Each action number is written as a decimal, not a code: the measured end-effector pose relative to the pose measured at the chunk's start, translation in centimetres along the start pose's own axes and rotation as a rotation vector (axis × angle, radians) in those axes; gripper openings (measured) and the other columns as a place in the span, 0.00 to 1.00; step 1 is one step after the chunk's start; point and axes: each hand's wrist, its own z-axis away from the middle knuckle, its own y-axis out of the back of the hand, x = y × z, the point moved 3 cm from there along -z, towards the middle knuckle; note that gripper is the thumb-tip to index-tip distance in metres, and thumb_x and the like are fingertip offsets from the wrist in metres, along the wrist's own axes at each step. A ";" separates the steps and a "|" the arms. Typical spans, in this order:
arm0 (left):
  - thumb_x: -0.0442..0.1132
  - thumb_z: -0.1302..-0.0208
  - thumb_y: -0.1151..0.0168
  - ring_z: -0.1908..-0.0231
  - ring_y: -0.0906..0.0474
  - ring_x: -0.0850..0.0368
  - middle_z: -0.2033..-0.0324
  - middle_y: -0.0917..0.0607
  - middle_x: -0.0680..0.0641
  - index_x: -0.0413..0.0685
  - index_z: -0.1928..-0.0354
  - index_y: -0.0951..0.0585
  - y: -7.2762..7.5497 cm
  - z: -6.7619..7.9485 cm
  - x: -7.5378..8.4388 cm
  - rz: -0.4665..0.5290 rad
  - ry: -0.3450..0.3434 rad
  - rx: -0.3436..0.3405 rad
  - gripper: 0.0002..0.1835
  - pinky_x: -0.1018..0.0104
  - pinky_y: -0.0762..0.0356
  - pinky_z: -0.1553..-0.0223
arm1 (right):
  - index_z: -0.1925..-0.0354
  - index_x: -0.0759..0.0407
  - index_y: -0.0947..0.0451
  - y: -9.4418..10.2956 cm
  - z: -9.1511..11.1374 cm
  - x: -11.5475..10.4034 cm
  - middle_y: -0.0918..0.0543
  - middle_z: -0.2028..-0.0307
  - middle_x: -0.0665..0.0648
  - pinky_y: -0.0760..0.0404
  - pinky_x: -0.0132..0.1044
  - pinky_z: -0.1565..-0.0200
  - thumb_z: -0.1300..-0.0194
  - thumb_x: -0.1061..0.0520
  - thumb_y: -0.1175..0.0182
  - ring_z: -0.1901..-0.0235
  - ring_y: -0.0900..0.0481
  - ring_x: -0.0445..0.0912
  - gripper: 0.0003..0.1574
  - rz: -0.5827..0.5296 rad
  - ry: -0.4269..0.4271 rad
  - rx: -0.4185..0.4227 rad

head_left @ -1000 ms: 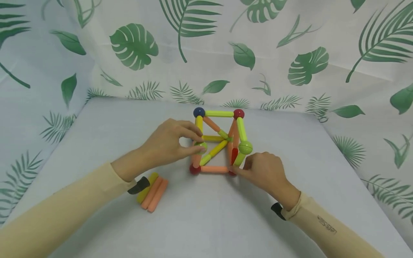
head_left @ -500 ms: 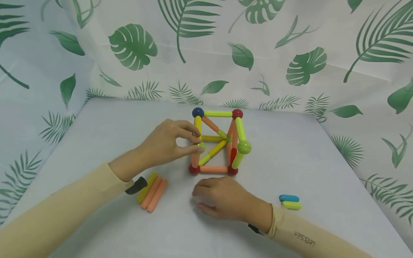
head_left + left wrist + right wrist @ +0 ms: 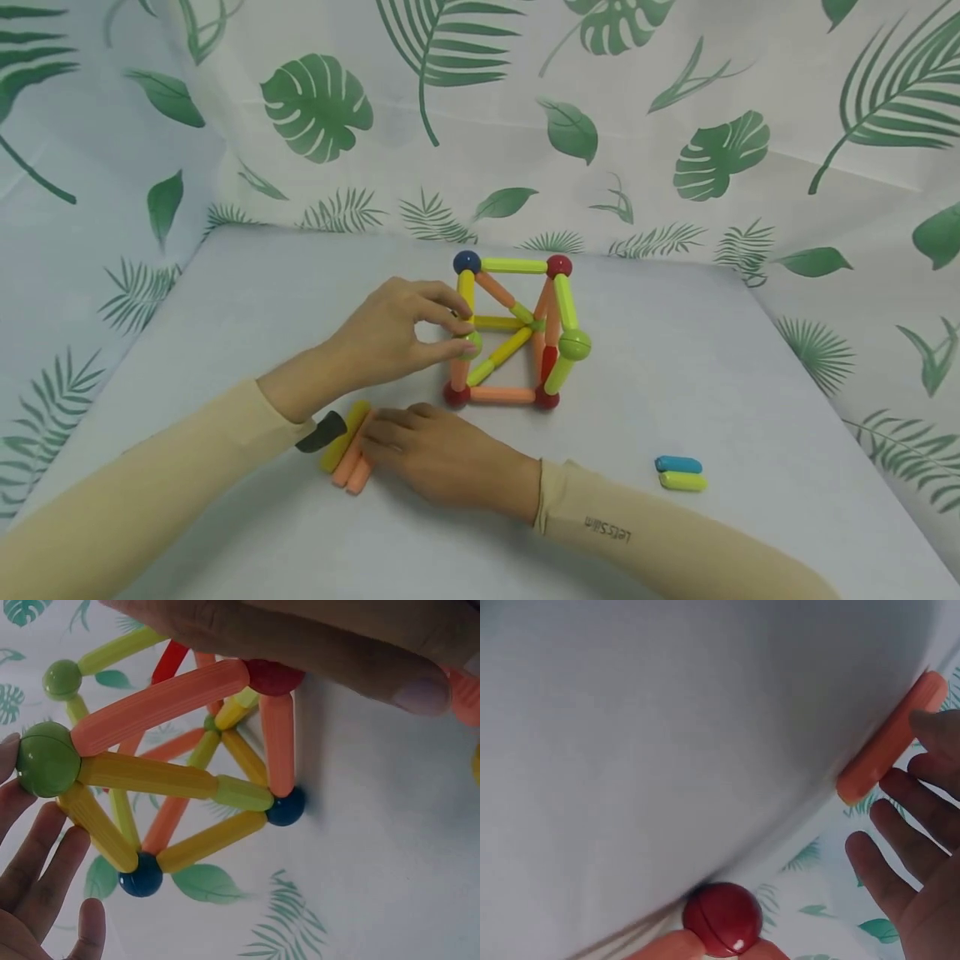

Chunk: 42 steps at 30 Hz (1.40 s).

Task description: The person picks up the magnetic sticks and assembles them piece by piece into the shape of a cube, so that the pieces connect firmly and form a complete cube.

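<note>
A frame of magnetic sticks and balls (image 3: 504, 396) stands on the table in the head view. My left hand (image 3: 390, 333) pinches its front-left green ball (image 3: 49, 759), whose joined yellow and orange sticks show in the left wrist view. Lower down, my right hand (image 3: 442, 458) reaches over two orange sticks lying side by side, their upper ends hidden by its fingers. In the right wrist view the thumb overlaps an orange stick (image 3: 889, 746), and the other fingers extend near it, fairly straight. A yellow stick (image 3: 337, 446) lies alongside the orange ones.
A short blue stick (image 3: 678, 465) and a short yellow-green stick (image 3: 683, 481) lie together on the right of the white table (image 3: 750, 533). A leaf-patterned cloth (image 3: 480, 125) hangs behind and at both sides.
My right hand has left the frame's lower right corner and crossed leftward to the loose orange sticks, uncovering the blue and yellow-green sticks. My left hand stays at the green ball.
</note>
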 end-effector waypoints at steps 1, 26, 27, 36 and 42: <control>0.46 0.40 0.24 0.57 0.19 0.60 0.58 0.14 0.55 0.49 0.62 0.08 0.0 0.0 0.0 0.003 0.001 0.001 0.10 0.59 0.23 0.52 | 0.33 0.55 0.27 0.0 -0.2 0.0 0.24 0.38 0.50 0.26 0.35 0.43 0.23 0.57 0.47 0.35 0.29 0.44 0.22 0.015 0.003 0.004; 0.46 0.42 0.23 0.58 0.19 0.60 0.59 0.14 0.55 0.49 0.62 0.08 0.0 -0.2 0.1 -0.006 0.014 -0.014 0.10 0.61 0.24 0.55 | 0.49 0.51 0.13 0.8 2.8 0.0 0.15 0.51 0.48 0.22 0.31 0.56 0.31 0.58 0.34 0.52 0.17 0.40 0.13 0.239 0.070 0.041; 0.46 0.42 0.23 0.58 0.19 0.60 0.59 0.14 0.55 0.49 0.62 0.08 0.0 -0.2 0.1 -0.008 0.012 -0.013 0.10 0.61 0.24 0.55 | 0.50 0.51 0.13 0.9 2.9 0.0 0.15 0.52 0.48 0.21 0.31 0.57 0.32 0.58 0.33 0.54 0.17 0.40 0.12 0.244 0.068 0.044; 0.47 0.41 0.23 0.57 0.19 0.60 0.58 0.14 0.56 0.51 0.62 0.07 0.0 -0.2 0.2 -0.015 0.040 -0.022 0.10 0.58 0.26 0.52 | 0.66 0.42 0.12 2.2 4.2 0.5 0.19 0.72 0.44 0.31 0.30 0.69 0.38 0.51 0.27 0.76 0.27 0.39 0.02 0.159 -0.061 -0.126; 0.48 0.41 0.23 0.57 0.19 0.60 0.58 0.14 0.56 0.51 0.63 0.08 -0.2 -0.2 0.1 -0.019 0.055 -0.026 0.10 0.54 0.28 0.48 | 0.64 0.39 0.10 3.0 6.0 1.7 0.20 0.77 0.45 0.32 0.31 0.73 0.42 0.54 0.25 0.78 0.27 0.40 0.08 0.093 -0.181 -0.252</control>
